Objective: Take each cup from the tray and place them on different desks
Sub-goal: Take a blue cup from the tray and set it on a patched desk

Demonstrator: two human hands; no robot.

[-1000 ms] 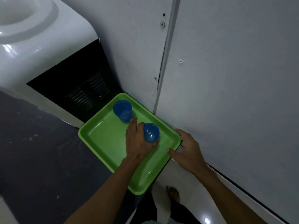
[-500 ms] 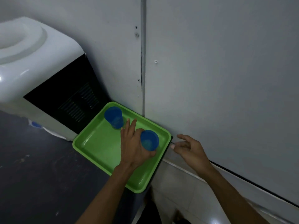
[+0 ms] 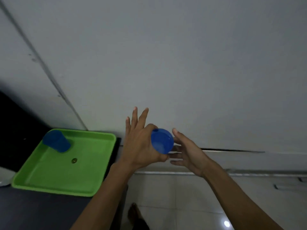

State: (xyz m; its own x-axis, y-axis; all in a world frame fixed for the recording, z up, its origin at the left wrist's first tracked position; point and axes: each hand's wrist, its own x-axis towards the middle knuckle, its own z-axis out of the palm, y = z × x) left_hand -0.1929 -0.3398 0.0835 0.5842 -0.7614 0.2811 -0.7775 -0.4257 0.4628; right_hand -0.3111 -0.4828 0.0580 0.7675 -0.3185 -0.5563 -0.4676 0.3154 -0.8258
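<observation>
My left hand (image 3: 141,143) grips a blue plastic cup (image 3: 162,141) between thumb and palm, its other fingers spread upward. The cup is held in the air to the right of the green tray (image 3: 54,176), off the dark desk. My right hand (image 3: 186,151) is open just right of the cup, fingers close to its side; I cannot tell whether they touch it. A second blue cup (image 3: 56,142) stands in the tray's far left corner. A small dark spot (image 3: 74,160) lies on the tray floor.
The tray sits on a dark desk top (image 3: 33,213) against a grey panel wall (image 3: 182,63). A white appliance edge (image 3: 4,177) shows at far left. Below is pale tiled floor (image 3: 182,196) with my foot (image 3: 134,211).
My left hand has lifted the blue cup out of the tray and carried it right, past the desk edge. My right hand came in beside it. The view swung right.
</observation>
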